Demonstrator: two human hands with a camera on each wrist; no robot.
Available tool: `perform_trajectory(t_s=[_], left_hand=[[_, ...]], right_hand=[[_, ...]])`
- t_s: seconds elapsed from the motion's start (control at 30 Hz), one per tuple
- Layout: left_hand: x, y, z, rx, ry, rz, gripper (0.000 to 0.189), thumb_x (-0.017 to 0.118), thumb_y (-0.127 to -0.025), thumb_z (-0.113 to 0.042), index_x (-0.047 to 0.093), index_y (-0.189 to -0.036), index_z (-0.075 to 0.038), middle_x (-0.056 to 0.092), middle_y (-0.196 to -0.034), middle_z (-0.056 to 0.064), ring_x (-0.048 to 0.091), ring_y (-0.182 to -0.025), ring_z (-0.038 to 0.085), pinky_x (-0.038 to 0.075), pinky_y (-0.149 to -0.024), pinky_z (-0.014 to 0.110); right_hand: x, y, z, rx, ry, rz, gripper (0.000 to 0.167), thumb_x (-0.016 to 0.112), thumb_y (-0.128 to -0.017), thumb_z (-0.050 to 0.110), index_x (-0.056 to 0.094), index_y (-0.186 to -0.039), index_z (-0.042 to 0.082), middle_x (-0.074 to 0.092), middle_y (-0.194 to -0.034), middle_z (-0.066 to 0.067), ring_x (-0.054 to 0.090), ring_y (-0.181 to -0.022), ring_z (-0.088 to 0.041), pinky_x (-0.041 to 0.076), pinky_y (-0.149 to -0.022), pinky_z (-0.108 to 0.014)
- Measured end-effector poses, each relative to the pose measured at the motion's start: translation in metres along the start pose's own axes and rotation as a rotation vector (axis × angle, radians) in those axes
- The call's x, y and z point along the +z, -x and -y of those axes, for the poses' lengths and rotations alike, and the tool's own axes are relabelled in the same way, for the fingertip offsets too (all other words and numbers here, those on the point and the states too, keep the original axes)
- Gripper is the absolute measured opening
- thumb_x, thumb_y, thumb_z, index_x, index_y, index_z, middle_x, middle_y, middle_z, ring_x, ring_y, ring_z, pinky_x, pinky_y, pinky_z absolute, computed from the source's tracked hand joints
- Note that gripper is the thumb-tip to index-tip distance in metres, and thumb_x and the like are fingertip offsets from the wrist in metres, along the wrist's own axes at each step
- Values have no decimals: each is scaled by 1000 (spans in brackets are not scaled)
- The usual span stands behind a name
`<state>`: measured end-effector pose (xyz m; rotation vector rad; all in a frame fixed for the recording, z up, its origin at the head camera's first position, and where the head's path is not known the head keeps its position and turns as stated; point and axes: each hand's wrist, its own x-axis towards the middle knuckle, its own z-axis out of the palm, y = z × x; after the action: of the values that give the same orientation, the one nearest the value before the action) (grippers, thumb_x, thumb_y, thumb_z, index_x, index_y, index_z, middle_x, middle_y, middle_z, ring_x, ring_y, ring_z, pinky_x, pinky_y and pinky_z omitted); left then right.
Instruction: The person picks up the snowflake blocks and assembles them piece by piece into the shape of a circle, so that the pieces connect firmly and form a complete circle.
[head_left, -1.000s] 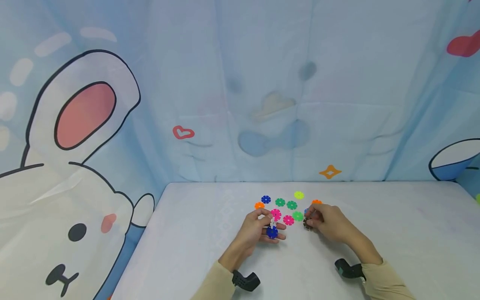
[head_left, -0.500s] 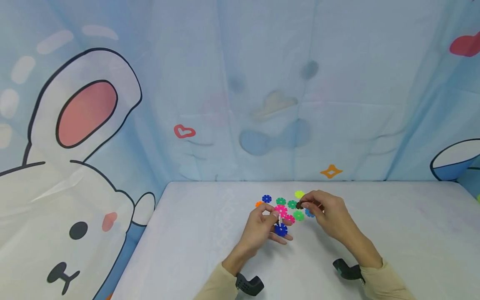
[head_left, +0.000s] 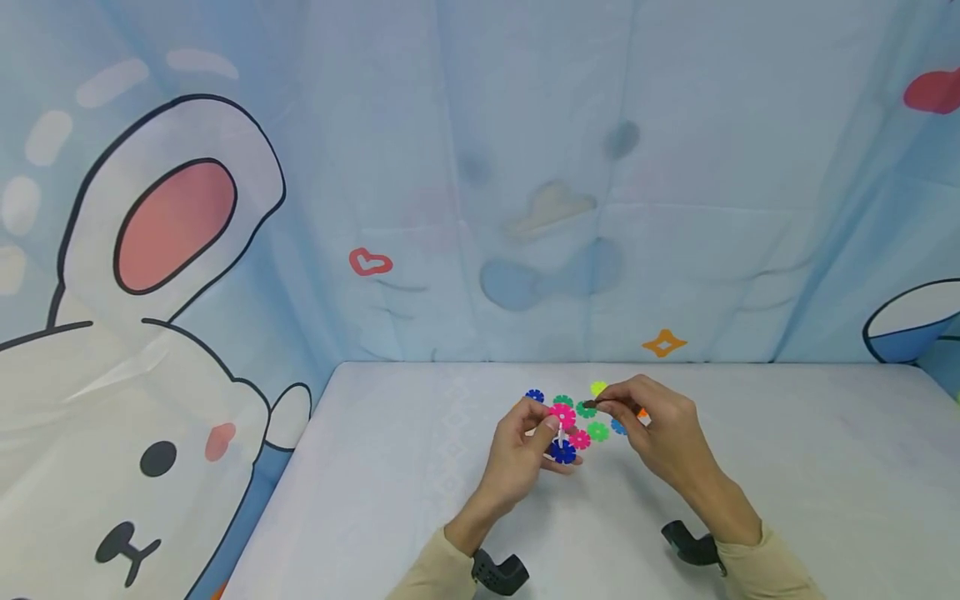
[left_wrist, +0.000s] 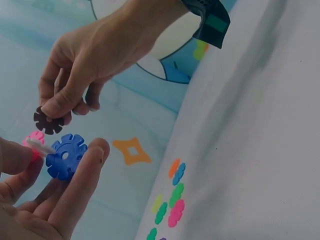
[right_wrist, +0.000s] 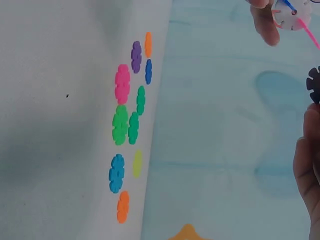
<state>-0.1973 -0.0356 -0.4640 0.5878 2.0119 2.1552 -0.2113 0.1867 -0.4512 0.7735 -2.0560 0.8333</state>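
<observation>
My left hand [head_left: 513, 458] pinches a small cluster of joined slotted plastic discs between thumb and fingers. In it, a white disc [right_wrist: 286, 20] stands edge-on to the head view, with a pink disc [head_left: 562, 415] slotted on the far side and a dark blue disc [left_wrist: 68, 157] on the near side. My right hand [head_left: 663, 429] pinches a dark brown slotted disc [left_wrist: 48, 121] by its edge, between thumb and forefinger. In the left wrist view this brown disc is held close above the cluster. Both hands are raised over the table.
Loose slotted discs lie flat toward the back of the white table [head_left: 375, 500], among them pink [head_left: 580, 439], light green [head_left: 597, 431], yellow [head_left: 598, 388], purple [right_wrist: 136, 57] and orange [right_wrist: 123, 207]. A printed blue curtain [head_left: 525, 167] hangs behind the table.
My right hand has lifted the brown disc from beside the loose discs and brought it left toward the cluster. My left hand has shifted slightly right with the cluster.
</observation>
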Motion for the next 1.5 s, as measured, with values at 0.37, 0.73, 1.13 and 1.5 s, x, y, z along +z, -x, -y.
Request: perform_trajectory(t_s=[0.37,0.73,1.13,1.5], left_hand=[[-4,-8,-6,-85,-24,-136,15,62,-108,-14,65,-108,0,76,-105,17,68,-71,12,65,-60,33],[-5,-20,-10,-78,-14,-65,21,63,-108,-20,68,-111,0,80,-102,18,74,-68,12,66,-62,37],[-9,-19,-14,-110,3,-13,22,62,-108,-18,67,-105,3,77,-89,16,72,-60,14,66,-60,39],[-11,-19,-10,-118,-24,105,23,59,-109,-11,63,-102,10,66,-78,2,64,-56,12,64,-55,33]], right_hand=[[-2,-5,1,49,-58,31,17,78,-89,-3,76,-104,5,75,-93,-2,67,-69,-9,55,-70,-7],[3,-11,-1,53,-17,9,28,82,-81,-14,76,-102,4,76,-91,-2,65,-69,-8,54,-68,-8],[5,-13,3,17,-30,43,31,83,-78,-18,75,-97,6,74,-90,1,64,-69,-6,53,-65,-9],[5,-13,13,-96,122,91,35,92,-69,-11,73,-93,7,66,-90,0,69,-68,-11,59,-62,-19]])
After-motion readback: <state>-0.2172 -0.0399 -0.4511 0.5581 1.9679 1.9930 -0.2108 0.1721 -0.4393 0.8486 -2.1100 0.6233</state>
